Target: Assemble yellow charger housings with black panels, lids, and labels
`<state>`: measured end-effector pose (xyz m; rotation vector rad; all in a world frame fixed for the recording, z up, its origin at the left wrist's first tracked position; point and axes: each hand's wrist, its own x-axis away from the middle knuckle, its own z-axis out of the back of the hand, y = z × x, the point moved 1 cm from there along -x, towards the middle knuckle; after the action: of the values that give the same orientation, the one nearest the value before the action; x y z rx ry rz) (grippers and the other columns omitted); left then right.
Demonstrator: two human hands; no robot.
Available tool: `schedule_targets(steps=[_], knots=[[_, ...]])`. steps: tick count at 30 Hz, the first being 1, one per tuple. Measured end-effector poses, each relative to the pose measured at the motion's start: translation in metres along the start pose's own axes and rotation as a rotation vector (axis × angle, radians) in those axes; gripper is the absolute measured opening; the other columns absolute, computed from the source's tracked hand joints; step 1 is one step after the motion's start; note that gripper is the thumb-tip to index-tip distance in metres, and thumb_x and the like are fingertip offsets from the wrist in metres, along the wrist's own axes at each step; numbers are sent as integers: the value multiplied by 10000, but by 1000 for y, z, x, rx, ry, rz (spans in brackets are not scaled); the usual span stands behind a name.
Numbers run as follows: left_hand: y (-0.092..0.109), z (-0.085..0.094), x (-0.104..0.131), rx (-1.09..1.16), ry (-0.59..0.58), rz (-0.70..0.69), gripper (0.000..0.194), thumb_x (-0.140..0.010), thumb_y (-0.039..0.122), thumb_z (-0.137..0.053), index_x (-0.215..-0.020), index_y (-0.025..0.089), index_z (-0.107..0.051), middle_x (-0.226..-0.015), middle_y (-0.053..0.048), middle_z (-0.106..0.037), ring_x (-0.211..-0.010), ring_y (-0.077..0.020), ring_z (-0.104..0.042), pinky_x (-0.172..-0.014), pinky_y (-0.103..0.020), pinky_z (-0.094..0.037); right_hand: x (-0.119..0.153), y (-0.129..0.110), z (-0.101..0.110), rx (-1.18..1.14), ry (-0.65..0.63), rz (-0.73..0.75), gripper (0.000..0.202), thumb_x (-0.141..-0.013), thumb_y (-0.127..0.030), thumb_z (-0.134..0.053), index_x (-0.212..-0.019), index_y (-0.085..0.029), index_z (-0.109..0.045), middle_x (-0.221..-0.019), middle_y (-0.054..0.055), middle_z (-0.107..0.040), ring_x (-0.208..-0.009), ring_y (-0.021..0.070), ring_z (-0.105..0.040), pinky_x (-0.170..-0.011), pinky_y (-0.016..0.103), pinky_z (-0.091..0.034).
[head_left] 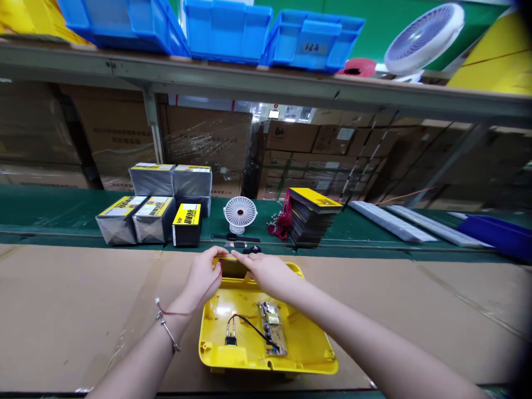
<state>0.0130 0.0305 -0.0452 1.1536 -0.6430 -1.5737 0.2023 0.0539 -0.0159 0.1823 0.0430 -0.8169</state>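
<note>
A yellow plastic housing (233,358) lies with its hollow side up on the cardboard-covered bench. Inside it sit a circuit board (272,328) and a black socket (230,339), with a black cable running between them. My left hand (206,275) is at the housing's far left edge, its fingers bent over the rim beside a dark rectangular opening (235,269). My right hand (266,272) reaches over the same far edge, fingertips close to those of my left hand. Whether either hand pinches a small part there cannot be made out.
Behind the housing, a green shelf holds boxes with yellow labels (187,224), a small white fan (240,213), a stack of black and yellow cards (311,219) and metal strips (390,221). Blue bins (226,30) stand on the rack above. Cardboard (62,310) covers the bench.
</note>
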Motion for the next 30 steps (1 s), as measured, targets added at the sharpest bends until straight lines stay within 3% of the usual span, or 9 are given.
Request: schedule_targets(steps=[3,7,13,16,18,21,25,28,30], knots=[[2,-3,4,-6,-20,55,342,-701,19,-452,-928,203,-631,-956,-29,-699,-936,-177,-641,-881,-310,-475,-4,9,8,-44,-49,-59,257,-903,-373,-502,-1069,-286,-678,-832,27,-695,-701,174,-625,-590,248,-402],[4,-4,10,-18,-63,127,378,-675,-30,-452,-942,173,-625,-982,-39,-695,-947,-154,-640,-885,-292,-484,-5,4,13,-45,-30,-173,298,-864,-412,-548,-747,-182,-696,-795,86,-674,-680,198,-613,-583,269,-388],[12,14,12,-203,-187,192,153,-879,246,-531,-942,150,-632,-916,-36,-676,-848,-163,-630,-815,-379,-501,4,-23,24,-87,90,-87,322,-912,-455,-472,-978,-189,-641,-973,81,-662,-950,212,-591,-785,290,-413],[19,23,12,-343,-290,210,270,-892,366,-531,-770,147,-632,-694,8,-625,-694,-147,-599,-731,-362,-500,4,-45,23,-106,65,-5,446,-943,-510,-354,-863,-193,-657,-843,70,-686,-819,206,-627,-722,299,-418],[24,26,10,-412,-342,223,279,-891,381,-535,-772,147,-632,-688,14,-618,-681,-141,-594,-713,-347,-500,0,-59,16,-113,13,34,430,-906,-521,-434,-787,-179,-666,-731,73,-688,-677,212,-636,-622,296,-409],[30,27,4,-484,-424,252,253,-884,378,-554,-819,148,-637,-762,1,-643,-722,-140,-609,-719,-337,-510,-6,-71,3,-121,-54,120,190,-847,-290,-560,-790,-150,-675,-748,89,-704,-652,218,-648,-585,283,-402],[35,28,-7,-554,-541,303,207,-868,349,-587,-848,148,-636,-816,-10,-653,-744,-138,-618,-704,-319,-524,-6,-67,2,-149,-97,261,293,-726,-30,-541,-938,-172,-685,-862,63,-718,-775,197,-661,-668,258,-423],[38,28,-12,-590,-601,343,198,-865,337,-594,-866,143,-633,-828,-11,-649,-723,-132,-615,-668,-303,-529,2,-54,12,-188,-96,266,479,-734,-19,-521,-1109,-290,-648,-922,0,-722,-793,168,-663,-651,233,-415],[39,28,-14,-596,-621,351,192,-867,334,-592,-873,146,-632,-845,-13,-650,-734,-134,-616,-669,-300,-529,8,-42,19,-232,-75,202,417,-792,-83,-531,-1094,-339,-659,-892,-28,-725,-753,156,-661,-620,227,-406]])
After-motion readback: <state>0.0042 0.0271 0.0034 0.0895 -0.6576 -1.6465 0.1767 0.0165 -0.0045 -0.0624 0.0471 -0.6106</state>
